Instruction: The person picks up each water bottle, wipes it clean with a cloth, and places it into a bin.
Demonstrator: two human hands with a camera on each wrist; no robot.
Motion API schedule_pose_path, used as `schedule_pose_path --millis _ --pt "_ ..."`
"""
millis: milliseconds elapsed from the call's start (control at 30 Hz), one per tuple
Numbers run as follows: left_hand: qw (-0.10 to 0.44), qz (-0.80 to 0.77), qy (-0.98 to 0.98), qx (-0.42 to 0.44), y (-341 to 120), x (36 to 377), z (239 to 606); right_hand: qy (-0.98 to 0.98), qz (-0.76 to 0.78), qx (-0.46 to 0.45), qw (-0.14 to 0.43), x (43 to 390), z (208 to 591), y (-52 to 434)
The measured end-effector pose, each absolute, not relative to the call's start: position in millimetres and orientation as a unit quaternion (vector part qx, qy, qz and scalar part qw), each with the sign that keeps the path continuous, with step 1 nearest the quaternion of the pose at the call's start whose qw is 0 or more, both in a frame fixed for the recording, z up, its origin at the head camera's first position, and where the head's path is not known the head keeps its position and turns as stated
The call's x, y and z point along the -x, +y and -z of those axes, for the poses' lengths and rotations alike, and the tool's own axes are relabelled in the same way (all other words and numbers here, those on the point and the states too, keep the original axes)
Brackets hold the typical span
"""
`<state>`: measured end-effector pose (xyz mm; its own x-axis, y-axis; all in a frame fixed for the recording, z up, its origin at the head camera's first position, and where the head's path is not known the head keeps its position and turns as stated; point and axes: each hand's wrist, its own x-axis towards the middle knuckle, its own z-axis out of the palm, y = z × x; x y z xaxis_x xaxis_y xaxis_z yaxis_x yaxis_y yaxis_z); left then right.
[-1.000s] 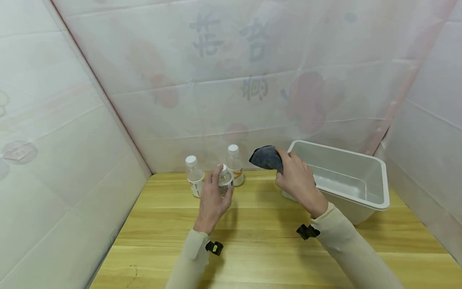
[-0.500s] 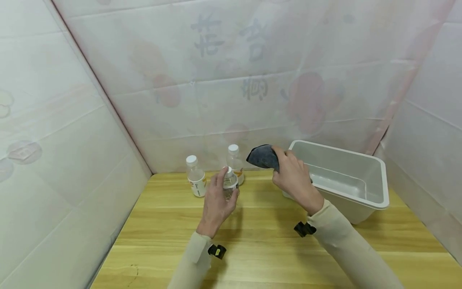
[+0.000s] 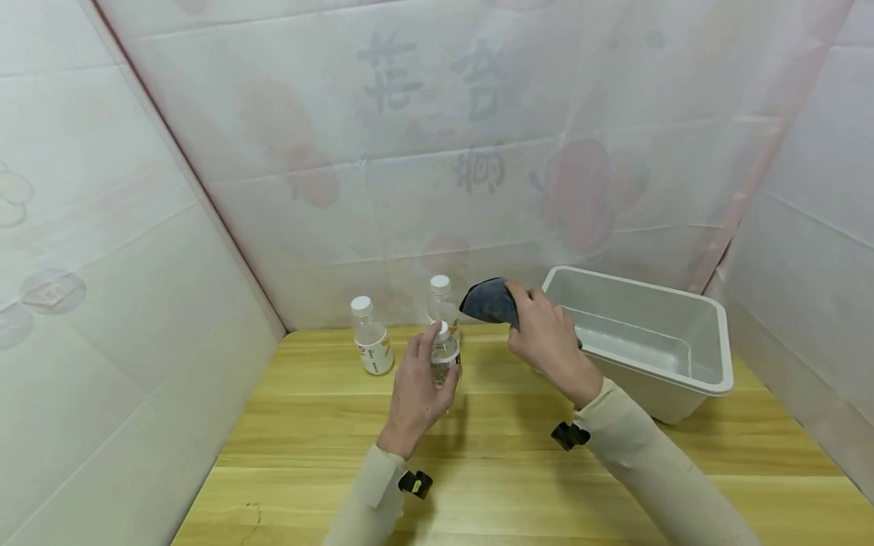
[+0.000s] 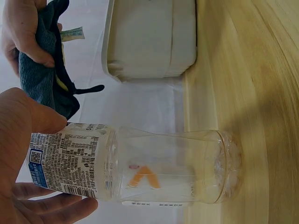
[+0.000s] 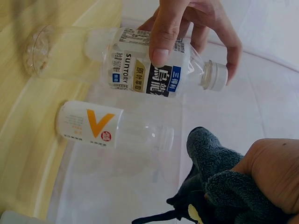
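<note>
A clear plastic bottle with a white cap and a printed label [image 3: 445,355] sits just left of the middle of the head view, upright, its base close above the light wooden counter [image 3: 519,485]; whether it touches the wood cannot be told. The left hand [image 3: 418,390] holds it, thumb and fingers curled round its labelled upper part. Up and to the right, close beside the cap, the right hand [image 3: 548,343] grips a bunched dark grey-blue cloth [image 3: 488,302], fingers wrapped over it. Behind the held bottle stands a second clear bottle with an orange mark on its label [image 3: 440,299], and farther left a third, white-capped one [image 3: 369,335], both near the back wall. At centre right, a white rectangular plastic tub [image 3: 710,364] rests on the counter.
</note>
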<state>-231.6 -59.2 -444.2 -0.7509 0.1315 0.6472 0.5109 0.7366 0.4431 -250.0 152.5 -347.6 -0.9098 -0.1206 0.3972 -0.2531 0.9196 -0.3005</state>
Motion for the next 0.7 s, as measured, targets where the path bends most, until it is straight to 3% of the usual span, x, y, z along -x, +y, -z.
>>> schedule_pose_path --millis 700 --pt "0.307 0.309 -0.877 0.201 -50 230 446 -0.954 -0.153 -0.124 0.224 248 354 139"
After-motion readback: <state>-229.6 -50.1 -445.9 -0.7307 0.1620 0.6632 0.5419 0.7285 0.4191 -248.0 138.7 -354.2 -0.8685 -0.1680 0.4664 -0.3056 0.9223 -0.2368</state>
